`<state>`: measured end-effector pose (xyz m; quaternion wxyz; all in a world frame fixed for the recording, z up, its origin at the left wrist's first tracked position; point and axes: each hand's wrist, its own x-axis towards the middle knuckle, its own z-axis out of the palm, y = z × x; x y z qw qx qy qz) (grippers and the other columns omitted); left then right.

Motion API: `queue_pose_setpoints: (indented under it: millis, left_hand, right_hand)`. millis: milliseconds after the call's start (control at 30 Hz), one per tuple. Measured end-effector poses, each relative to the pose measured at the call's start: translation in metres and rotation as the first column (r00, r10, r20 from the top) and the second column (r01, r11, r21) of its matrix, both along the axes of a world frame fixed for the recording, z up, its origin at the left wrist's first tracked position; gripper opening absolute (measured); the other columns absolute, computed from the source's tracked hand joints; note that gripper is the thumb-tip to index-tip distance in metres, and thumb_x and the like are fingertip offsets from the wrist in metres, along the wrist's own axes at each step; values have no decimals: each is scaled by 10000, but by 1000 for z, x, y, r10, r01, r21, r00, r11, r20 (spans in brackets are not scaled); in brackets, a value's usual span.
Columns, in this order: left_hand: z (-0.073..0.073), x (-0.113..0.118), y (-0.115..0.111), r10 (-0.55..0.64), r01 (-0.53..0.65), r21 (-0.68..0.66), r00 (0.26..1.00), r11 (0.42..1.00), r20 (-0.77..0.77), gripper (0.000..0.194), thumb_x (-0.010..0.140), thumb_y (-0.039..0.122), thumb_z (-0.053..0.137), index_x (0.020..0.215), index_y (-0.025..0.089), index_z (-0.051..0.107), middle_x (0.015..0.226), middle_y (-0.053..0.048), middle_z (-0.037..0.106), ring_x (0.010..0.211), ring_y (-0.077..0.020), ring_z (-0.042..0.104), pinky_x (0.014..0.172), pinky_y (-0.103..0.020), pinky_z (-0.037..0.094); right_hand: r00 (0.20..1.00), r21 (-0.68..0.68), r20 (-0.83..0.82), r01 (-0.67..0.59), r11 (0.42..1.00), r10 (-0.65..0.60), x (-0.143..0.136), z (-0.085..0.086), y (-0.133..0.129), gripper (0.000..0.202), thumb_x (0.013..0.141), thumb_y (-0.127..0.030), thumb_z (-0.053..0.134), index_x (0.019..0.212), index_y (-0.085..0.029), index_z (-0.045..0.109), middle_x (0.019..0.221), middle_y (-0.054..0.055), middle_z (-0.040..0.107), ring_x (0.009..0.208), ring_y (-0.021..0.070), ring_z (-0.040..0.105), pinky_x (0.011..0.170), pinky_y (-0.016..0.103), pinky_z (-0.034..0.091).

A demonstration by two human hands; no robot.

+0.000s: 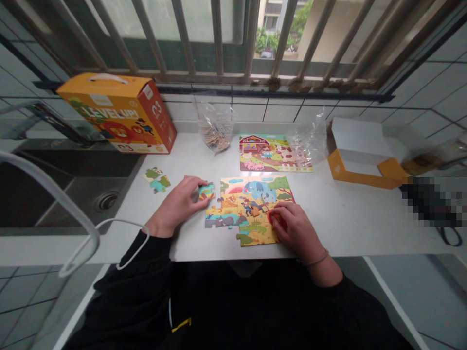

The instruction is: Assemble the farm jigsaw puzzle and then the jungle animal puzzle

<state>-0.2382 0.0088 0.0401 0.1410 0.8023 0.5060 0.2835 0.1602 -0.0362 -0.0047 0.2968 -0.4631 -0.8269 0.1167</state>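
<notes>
A partly assembled jigsaw puzzle [233, 200] with elephants, a hippo and a crocodile lies on the white counter. Just left of it, my left hand [182, 201] has a teal and yellow puzzle piece [206, 191] between thumb and fingers. My right hand [292, 226] rests on the puzzle's right side with fingers curled in, beside a red patch of the picture; whatever is under the fingertips is hidden. Further left lie a few loose puzzle pieces [159, 183], close together and apart from the rest.
Behind the puzzle are a farm picture sheet [255, 158], a clear bag of pieces [216, 133] and another clear bag [310, 146]. An orange box [120, 116] stands by the dark sink [69, 194]. An opened box [365, 165] sits right. A white cable [83, 218] crosses the left foreground.
</notes>
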Motion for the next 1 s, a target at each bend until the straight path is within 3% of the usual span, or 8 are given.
queue_pose_setpoints:
  millis: [167, 333, 467, 633, 1000]
  left_hand:
    - [-2, 18, -43, -59, 60, -27, 997, 998, 40, 290, 1028, 360, 749, 1282, 264, 647, 1326, -71, 757, 1280, -256, 712, 1377, -645, 316]
    - [-13, 24, -94, -90, 92, -78, 996, 993, 22, 247, 1021, 307, 743, 1255, 259, 679, 1322, -92, 767, 1309, -261, 721, 1378, -686, 303]
    - [-16, 21, -118, -94, 89, -104, 995, 991, -41, 256, 1007, 295, 738, 1260, 268, 708, 1328, -100, 770, 1309, -277, 724, 1365, -717, 304]
    - [-16, 22, -128, -96, 89, -64, 989, 994, -114, 342, 1014, 304, 720, 1354, 273, 708, 1368, -112, 758, 1304, -301, 724, 1352, -740, 314]
    - [-19, 28, -125, -88, 85, -25, 980, 996, -178, 411, 1046, 330, 692, 1454, 287, 710, 1453, -106, 757, 1327, -315, 716, 1320, -713, 394]
  right_hand:
    - [1000, -10, 3, 0, 1000, 0, 0, 0, 0, 113, 1040, -207, 645, 1107, -241, 729, 1208, 138, 739, 1143, 331, 691, 981, 531, 586]
    - [1000, -12, 5, -5, 1000, 5, 0, 2, 0, 120, 1038, -199, 640, 1107, -239, 730, 1206, 140, 736, 1135, 330, 690, 996, 539, 580]
    - [1000, -6, 14, -7, 1000, 7, 1, 1, 0, 130, 1029, -202, 646, 1113, -244, 736, 1198, 136, 742, 1135, 333, 692, 995, 541, 578]
    - [1000, 4, 16, -6, 1000, 6, 1, -1, 0, 118, 1028, -207, 649, 1103, -238, 735, 1209, 138, 747, 1141, 338, 695, 996, 542, 577]
    - [1000, 23, 24, -1, 1000, 0, 0, 0, 0, 115, 1026, -202, 644, 1097, -235, 729, 1206, 142, 746, 1136, 343, 694, 981, 543, 580]
